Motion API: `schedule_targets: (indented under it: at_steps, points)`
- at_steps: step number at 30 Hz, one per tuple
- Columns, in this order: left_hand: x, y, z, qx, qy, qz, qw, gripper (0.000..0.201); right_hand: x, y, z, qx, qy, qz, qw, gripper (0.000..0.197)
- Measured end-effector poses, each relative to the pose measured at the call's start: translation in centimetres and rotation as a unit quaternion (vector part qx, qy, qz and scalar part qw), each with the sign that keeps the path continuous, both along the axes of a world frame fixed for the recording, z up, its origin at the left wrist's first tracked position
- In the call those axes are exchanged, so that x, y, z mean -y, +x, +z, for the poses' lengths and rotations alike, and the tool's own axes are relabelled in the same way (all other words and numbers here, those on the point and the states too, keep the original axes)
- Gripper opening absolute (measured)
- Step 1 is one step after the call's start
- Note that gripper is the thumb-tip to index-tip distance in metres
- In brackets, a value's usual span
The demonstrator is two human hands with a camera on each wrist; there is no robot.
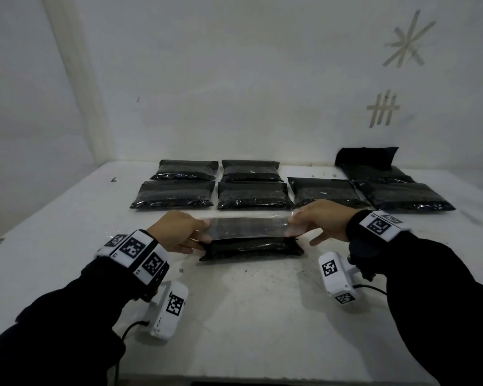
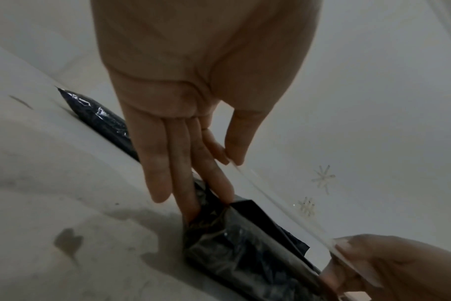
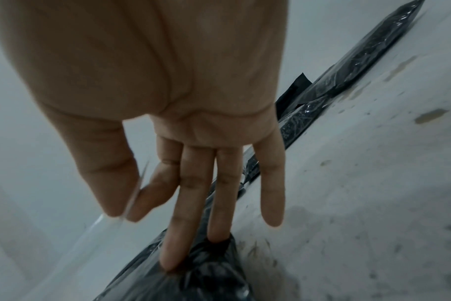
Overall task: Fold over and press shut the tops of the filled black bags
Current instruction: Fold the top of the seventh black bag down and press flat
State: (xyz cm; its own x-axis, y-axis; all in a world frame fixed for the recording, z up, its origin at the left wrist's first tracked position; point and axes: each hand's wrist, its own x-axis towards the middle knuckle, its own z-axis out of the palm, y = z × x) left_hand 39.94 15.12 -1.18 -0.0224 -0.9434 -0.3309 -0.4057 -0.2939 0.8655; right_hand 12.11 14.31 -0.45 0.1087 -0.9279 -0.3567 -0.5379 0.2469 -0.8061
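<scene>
- Six glossy filled black plastic bags [image 1: 253, 195] are already lined up flat at the back of the white table [image 1: 248, 316]; looks like they're sealed.
- One bag [image 1: 251, 247] near the front is being worked on, its clear top flap [image 1: 246, 226] pinched at each end by the left hand [image 1: 176, 232] and right hand [image 1: 322, 218], other fingers loosely out.
- Flap isn't folded down or pressed yet.
- A floppy dark bag [image 1: 367, 156] at the far right is probably still left.

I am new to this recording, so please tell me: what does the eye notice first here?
First, the two hands at the table's middle: the left hand and the right hand each pinch an end of the clear flap above a filled black bag. Behind them, more black bags lie in rows on the white table.
</scene>
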Motion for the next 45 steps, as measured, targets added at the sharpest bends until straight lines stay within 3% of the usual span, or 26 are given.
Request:
schedule_targets:
  at_steps: [8,16,26,33,45]
  points:
    - [0.3,-0.1,0.2,0.004,0.035,0.002,0.999,0.013,0.2,0.9,-0.4,-0.019,-0.033,-0.017,0.999,0.011]
    - [0.3,0.0,-1.1,0.058,-0.014,-0.007,0.998,0.018,0.2,0.9,-1.9,-0.044,-0.097,-0.045,0.993,0.027]
    - [-0.1,-0.3,-1.1,0.114,-0.036,-0.021,0.993,0.02,-0.3,1.9,-2.2,-0.119,-0.139,-0.058,0.981,0.028]
    - [-0.3,-0.7,-1.2,0.149,-0.039,-0.022,0.988,0.022,-0.4,2.5,-1.7,-0.163,-0.115,-0.056,0.978,0.026]
    - [-0.4,-0.6,-1.8,0.152,-0.09,-0.024,0.984,0.025,-0.8,1.5,-1.9,-0.107,-0.056,-0.088,0.989,0.02]
